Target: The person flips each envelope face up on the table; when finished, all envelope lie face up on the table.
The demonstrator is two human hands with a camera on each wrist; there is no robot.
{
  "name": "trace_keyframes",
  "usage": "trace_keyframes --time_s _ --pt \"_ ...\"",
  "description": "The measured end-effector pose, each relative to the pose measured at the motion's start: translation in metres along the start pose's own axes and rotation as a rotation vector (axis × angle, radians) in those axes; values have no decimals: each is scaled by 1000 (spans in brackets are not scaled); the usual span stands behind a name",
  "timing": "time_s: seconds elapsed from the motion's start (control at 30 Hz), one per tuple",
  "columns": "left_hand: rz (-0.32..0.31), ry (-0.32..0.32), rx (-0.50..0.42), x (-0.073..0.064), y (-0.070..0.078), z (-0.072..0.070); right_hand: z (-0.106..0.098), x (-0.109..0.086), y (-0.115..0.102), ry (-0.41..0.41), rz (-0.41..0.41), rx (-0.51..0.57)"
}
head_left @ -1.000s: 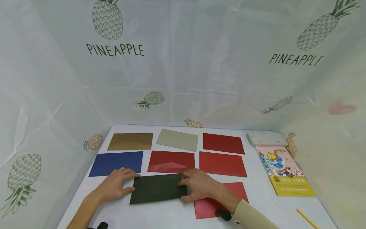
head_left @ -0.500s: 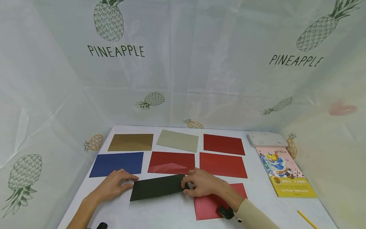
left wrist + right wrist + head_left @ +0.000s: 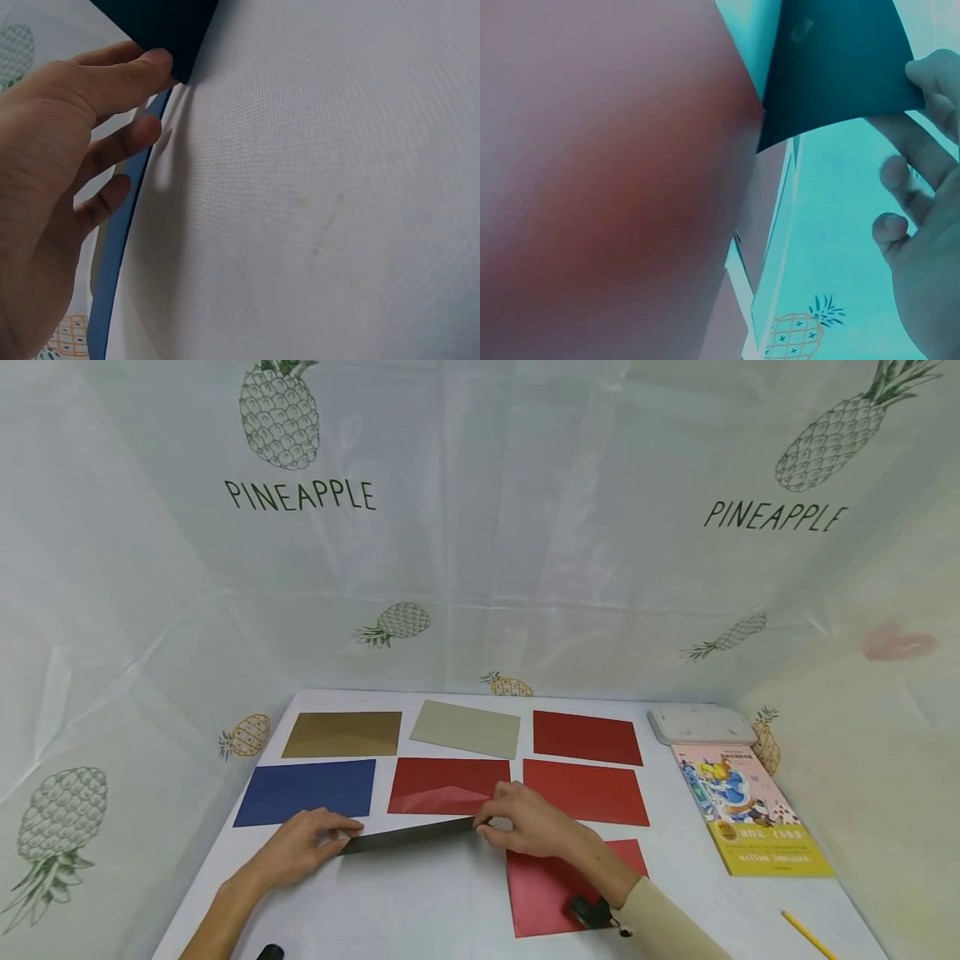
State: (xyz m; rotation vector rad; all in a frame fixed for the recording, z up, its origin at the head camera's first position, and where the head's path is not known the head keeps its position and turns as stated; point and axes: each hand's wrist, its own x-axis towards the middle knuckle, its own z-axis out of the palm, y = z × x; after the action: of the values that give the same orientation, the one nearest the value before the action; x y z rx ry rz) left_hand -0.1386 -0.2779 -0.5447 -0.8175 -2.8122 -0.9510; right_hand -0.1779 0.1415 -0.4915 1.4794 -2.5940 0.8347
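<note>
A dark green rectangle of stiff paper (image 3: pixel 411 836) is held up between my two hands, tilted so that the head view catches it nearly edge-on. Thumb and forefinger of my left hand (image 3: pixel 300 847) pinch its left end; the left wrist view shows this corner of the paper (image 3: pixel 169 26) raised above the white tabletop. At the other end my right hand (image 3: pixel 536 831) pinches the edge between thumb and fingers. In the right wrist view the paper (image 3: pixel 840 75) bends slightly. My right forearm passes over a pinkish-red piece (image 3: pixel 536 897) lying on the table.
Flat rectangles lie behind the hands: blue (image 3: pixel 303 792), brown-gold (image 3: pixel 342 734), pale grey-beige (image 3: pixel 467 728) and several red ones (image 3: pixel 585 791). At right are a picture-covered book (image 3: pixel 750 810), a white case (image 3: pixel 700 725) and a yellow pencil (image 3: pixel 808 935). A pineapple-print sheet (image 3: pixel 517 527) surrounds the white table.
The dark green paper has gone from lying almost flat to being lifted and tipped edge-on. My right hand has risen slightly; the left thumb has closed onto the paper's left end.
</note>
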Motion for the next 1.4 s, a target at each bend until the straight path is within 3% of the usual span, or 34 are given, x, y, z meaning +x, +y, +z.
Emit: trace_keyframes --time_s 0.23,0.47,0.77,0.9,1.07,1.27,1.4 --pt "-38 15 -35 1 2 -1 -1 5 3 100 -91 -88" --pt "-73 49 -29 2 -1 -2 -2 10 -3 187 -40 -168" --pt "-100 3 -89 1 -2 -3 0 17 -9 233 32 -228" --pt "-91 -30 -124 1 -2 -5 3 19 -10 212 72 -244" --pt "-85 -66 -156 0 -1 -6 8 19 -10 122 134 -272" --pt "-124 -91 -110 0 5 -7 16 17 -6 18 161 -320" --pt "-118 -130 -59 2 12 -9 19 17 -4 -16 164 -359"
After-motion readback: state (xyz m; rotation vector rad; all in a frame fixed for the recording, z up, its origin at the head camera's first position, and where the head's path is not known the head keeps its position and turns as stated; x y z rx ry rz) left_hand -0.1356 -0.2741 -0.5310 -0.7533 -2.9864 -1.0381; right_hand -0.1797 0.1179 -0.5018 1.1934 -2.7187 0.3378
